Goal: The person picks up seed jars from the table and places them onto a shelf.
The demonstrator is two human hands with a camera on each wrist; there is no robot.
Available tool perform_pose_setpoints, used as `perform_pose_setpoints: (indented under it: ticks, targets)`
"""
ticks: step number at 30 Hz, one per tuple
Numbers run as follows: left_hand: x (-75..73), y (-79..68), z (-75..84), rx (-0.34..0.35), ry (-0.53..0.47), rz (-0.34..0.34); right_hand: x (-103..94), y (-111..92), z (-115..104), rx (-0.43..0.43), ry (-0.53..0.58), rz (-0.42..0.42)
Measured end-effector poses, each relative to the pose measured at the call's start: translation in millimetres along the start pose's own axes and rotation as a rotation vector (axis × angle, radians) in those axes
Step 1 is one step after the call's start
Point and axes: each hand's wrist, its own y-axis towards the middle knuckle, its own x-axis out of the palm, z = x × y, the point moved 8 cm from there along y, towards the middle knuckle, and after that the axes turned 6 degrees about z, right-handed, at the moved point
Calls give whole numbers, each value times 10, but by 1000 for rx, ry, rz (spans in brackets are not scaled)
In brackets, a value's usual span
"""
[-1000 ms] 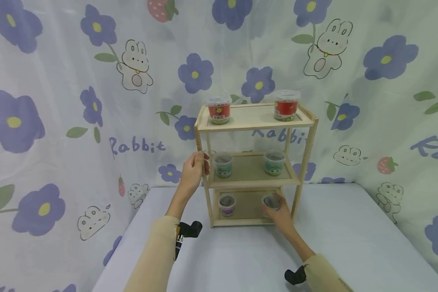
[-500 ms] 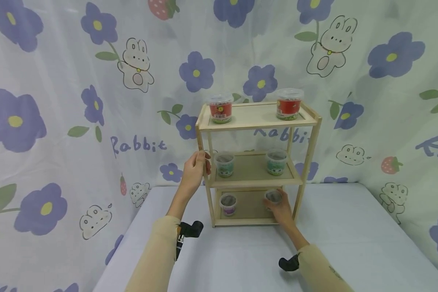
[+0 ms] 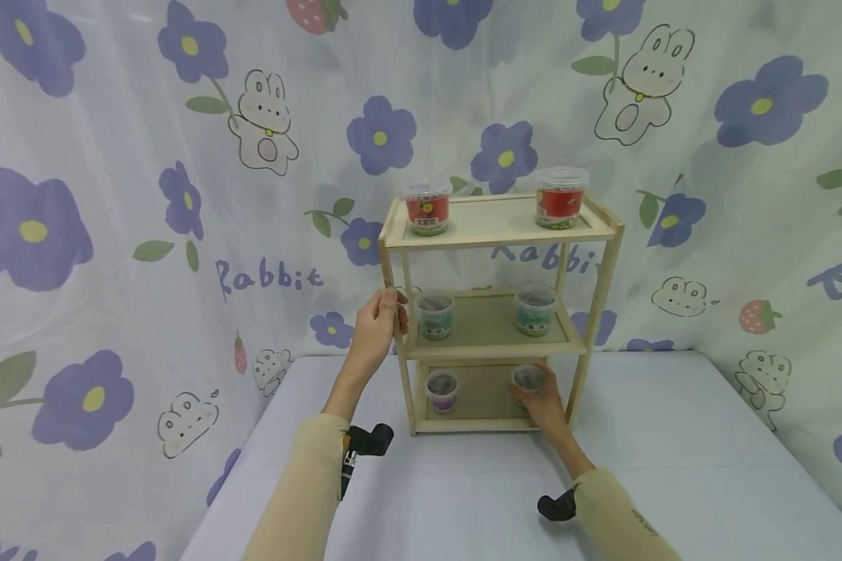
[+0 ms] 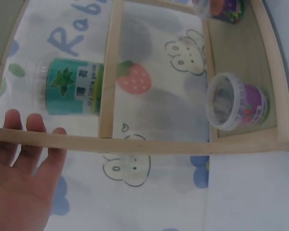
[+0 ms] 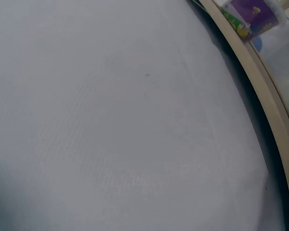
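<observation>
A three-tier wooden shelf rack (image 3: 491,352) stands on the table. My left hand (image 3: 373,326) grips its left front post at middle-tier height; in the left wrist view, the left hand's fingers (image 4: 36,125) curl over the post (image 4: 168,146). On the bottom tier, at the right, my right hand (image 3: 543,401) holds a clear-lidded plastic cup (image 3: 528,378), its label mostly covered by the hand. A purple-label cup (image 3: 443,391) sits at the left of that tier. The right hand is outside the right wrist view, which shows a purple-label cup (image 5: 253,17) at the corner.
Two green-label cups, a left one (image 3: 435,315) and a right one (image 3: 535,312), stand on the middle tier. Up top are two red-label cups, one left (image 3: 428,209) and one right (image 3: 560,201). A patterned curtain (image 3: 288,218) hangs behind the white table (image 3: 463,491).
My right hand has moved the cup slightly deeper into the bottom tier. The left hand stays on the post. The head view has shifted a little.
</observation>
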Motion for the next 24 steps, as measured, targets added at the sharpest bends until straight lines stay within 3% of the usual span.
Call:
perform_pose_setpoints:
  ticks: [17,24]
  targets:
    - [7,-5,-7,-11,8,11,-50,-67,17,-1,-45,-15]
    - [-11,1,-23,-12,4,14,-83,-70,-73,-22,-30,-20]
